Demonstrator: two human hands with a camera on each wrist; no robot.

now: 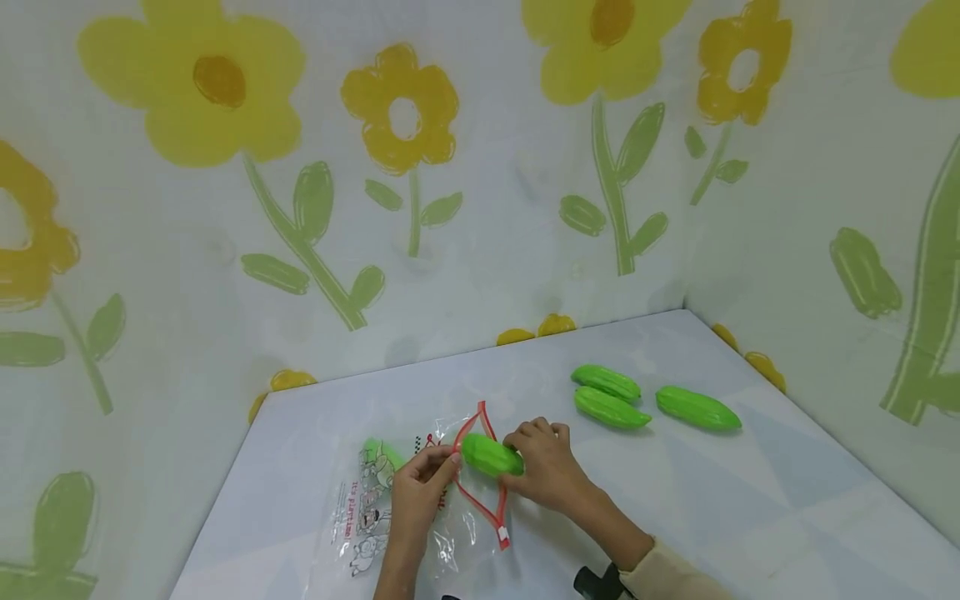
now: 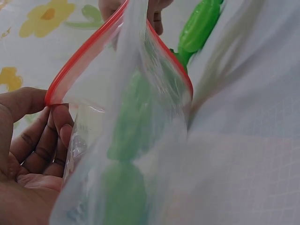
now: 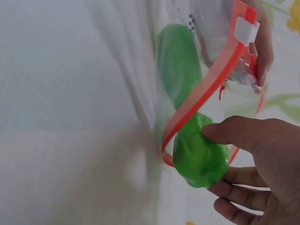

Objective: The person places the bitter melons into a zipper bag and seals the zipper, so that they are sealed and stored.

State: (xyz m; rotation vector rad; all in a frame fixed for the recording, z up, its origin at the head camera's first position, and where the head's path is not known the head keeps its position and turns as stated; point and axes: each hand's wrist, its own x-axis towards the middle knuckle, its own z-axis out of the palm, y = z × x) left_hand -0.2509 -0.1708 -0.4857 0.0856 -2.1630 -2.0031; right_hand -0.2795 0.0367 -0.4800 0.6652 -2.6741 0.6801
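A clear zip bag (image 1: pixel 467 533) with a red zip edge and printed cartoon figures lies on the table, its mouth spread wide. My left hand (image 1: pixel 417 496) pinches the red edge (image 2: pixel 65 75) between thumb and finger. My right hand (image 1: pixel 551 468) grips one end of a green, ridged toy bitter melon (image 1: pixel 487 456). Its other end is in the bag's mouth. Another green bitter melon (image 1: pixel 384 457) lies inside the bag, partly hidden by print. The right wrist view shows the right thumb on top of the held bitter melon (image 3: pixel 199 157), fingers beneath it.
Two bitter melons (image 1: pixel 609 396) lie side by side beyond the right hand, and a single bitter melon (image 1: pixel 697 409) is farther right. A white slider (image 1: pixel 503 534) sits at the bag's near corner. Flower-patterned walls (image 1: pixel 480 250) border the white table (image 1: pixel 780 500). A black object (image 1: pixel 596 583) shows by the right sleeve.
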